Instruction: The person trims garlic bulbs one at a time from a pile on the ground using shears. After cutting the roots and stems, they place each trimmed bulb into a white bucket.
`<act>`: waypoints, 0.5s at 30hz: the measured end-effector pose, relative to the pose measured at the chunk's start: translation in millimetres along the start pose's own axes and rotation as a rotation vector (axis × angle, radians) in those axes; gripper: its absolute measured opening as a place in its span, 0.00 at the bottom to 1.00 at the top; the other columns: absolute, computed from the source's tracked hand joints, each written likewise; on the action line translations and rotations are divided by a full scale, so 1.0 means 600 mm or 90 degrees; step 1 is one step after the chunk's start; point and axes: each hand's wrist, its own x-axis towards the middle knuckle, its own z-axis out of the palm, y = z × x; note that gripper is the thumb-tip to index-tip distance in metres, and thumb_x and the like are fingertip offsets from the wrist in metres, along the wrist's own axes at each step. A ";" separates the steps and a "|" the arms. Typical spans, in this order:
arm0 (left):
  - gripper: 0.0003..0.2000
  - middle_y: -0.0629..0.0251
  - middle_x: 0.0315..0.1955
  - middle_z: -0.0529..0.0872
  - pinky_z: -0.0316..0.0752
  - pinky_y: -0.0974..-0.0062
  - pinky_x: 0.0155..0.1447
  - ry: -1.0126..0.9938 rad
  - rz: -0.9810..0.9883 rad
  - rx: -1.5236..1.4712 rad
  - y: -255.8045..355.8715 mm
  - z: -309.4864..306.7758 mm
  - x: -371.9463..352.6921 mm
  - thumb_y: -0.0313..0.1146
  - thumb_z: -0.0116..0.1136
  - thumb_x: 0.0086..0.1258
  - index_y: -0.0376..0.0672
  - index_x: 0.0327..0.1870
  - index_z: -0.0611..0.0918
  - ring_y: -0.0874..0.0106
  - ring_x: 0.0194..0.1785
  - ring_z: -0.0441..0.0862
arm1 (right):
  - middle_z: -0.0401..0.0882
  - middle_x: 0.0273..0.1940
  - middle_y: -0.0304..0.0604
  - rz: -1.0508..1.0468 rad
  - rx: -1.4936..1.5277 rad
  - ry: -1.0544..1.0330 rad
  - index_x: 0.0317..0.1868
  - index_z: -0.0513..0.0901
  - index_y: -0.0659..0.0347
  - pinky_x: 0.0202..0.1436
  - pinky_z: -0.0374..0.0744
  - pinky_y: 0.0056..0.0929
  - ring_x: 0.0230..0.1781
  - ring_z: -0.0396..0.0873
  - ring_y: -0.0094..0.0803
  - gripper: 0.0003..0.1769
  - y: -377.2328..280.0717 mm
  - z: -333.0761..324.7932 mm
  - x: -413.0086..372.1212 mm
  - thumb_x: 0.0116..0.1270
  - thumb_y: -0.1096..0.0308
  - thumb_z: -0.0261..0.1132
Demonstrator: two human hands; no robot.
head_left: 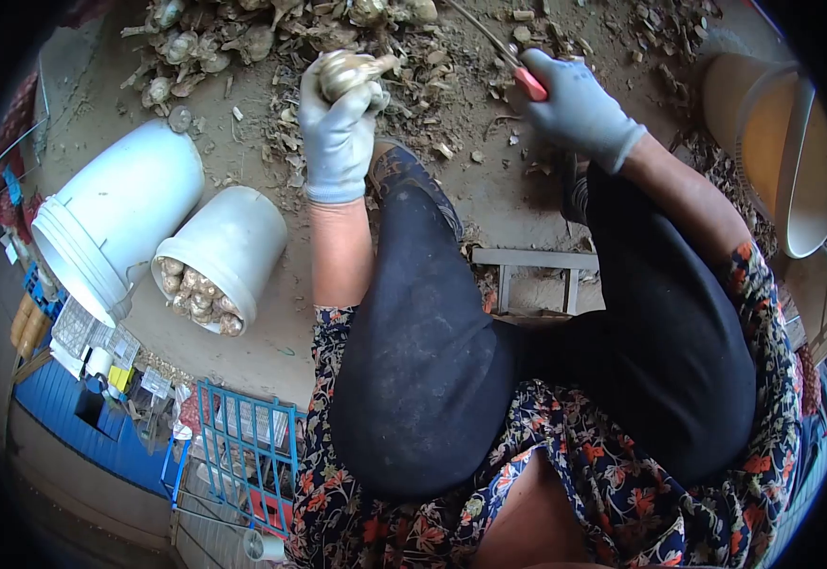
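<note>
My left hand (338,142), in a pale grey work glove, is closed around a garlic bulb (345,74) whose short cut stem points to the right. In my right hand (582,109), also gloved, is a tool with a red handle (530,84) and a long, narrow metal part (485,36) reaching up and left. I cannot tell the tool's exact kind. The two hands are apart, and its metal part is clear of the bulb. Beyond my left hand lies a heap of garlic bulbs (210,47) on the dirt floor.
Dry trimmings (432,71) litter the ground. At left, a large white bucket (134,194) lies near a smaller white bucket (233,242) with bulbs at its mouth. Another bucket (731,100) is at right. A low metal frame (537,258) sits between my legs; a blue rack (243,446) is lower left.
</note>
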 end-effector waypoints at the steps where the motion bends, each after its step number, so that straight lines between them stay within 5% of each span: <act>1: 0.23 0.58 0.47 0.81 0.80 0.69 0.50 -0.008 0.012 -0.085 -0.003 -0.007 -0.001 0.15 0.58 0.57 0.41 0.55 0.74 0.65 0.46 0.82 | 0.80 0.30 0.58 -0.011 0.035 -0.042 0.42 0.71 0.63 0.41 0.78 0.48 0.35 0.82 0.52 0.16 0.000 -0.007 -0.009 0.68 0.57 0.59; 3: 0.26 0.60 0.44 0.82 0.80 0.65 0.51 0.004 0.026 -0.186 -0.010 -0.009 -0.008 0.17 0.61 0.56 0.43 0.59 0.74 0.66 0.44 0.82 | 0.79 0.31 0.54 0.018 0.091 -0.173 0.41 0.70 0.63 0.42 0.78 0.43 0.34 0.82 0.49 0.17 -0.009 -0.015 -0.022 0.67 0.57 0.61; 6: 0.27 0.63 0.44 0.82 0.80 0.64 0.51 -0.025 0.021 -0.172 -0.013 -0.002 -0.014 0.18 0.64 0.56 0.45 0.59 0.74 0.68 0.44 0.82 | 0.74 0.31 0.33 0.059 0.414 -0.333 0.51 0.72 0.60 0.27 0.75 0.19 0.28 0.74 0.17 0.17 -0.018 0.008 -0.030 0.66 0.62 0.64; 7: 0.29 0.65 0.44 0.82 0.80 0.69 0.50 -0.020 0.010 -0.127 -0.013 -0.002 -0.017 0.18 0.67 0.54 0.47 0.59 0.74 0.71 0.44 0.82 | 0.71 0.33 0.30 0.098 0.505 -0.419 0.52 0.72 0.62 0.26 0.73 0.16 0.27 0.71 0.14 0.18 -0.022 0.014 -0.026 0.67 0.62 0.64; 11: 0.30 0.68 0.46 0.81 0.79 0.78 0.50 -0.007 0.050 -0.001 -0.030 -0.005 -0.014 0.17 0.69 0.52 0.48 0.58 0.75 0.75 0.46 0.80 | 0.72 0.29 0.31 0.026 0.579 -0.422 0.43 0.75 0.62 0.25 0.72 0.19 0.26 0.71 0.17 0.14 -0.051 0.029 -0.008 0.68 0.60 0.62; 15: 0.28 0.69 0.45 0.80 0.80 0.73 0.54 0.036 0.106 0.051 -0.034 0.024 -0.021 0.15 0.67 0.53 0.48 0.56 0.75 0.74 0.47 0.80 | 0.70 0.22 0.31 0.151 0.686 -0.393 0.30 0.74 0.60 0.22 0.70 0.23 0.20 0.70 0.20 0.14 -0.068 0.027 -0.021 0.68 0.59 0.62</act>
